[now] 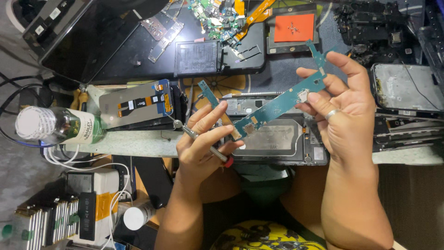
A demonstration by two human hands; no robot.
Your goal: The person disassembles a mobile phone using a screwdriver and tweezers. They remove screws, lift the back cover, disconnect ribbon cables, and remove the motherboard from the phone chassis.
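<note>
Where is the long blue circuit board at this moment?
In the head view, the blue circuit board is held up between both hands, right hand at its upper end, left hand at its lower end, above the opened phone.

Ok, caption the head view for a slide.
Both hands hold a teal circuit board above an opened phone; left hand also grips a screwdriver, right hand pinches the board.
</note>
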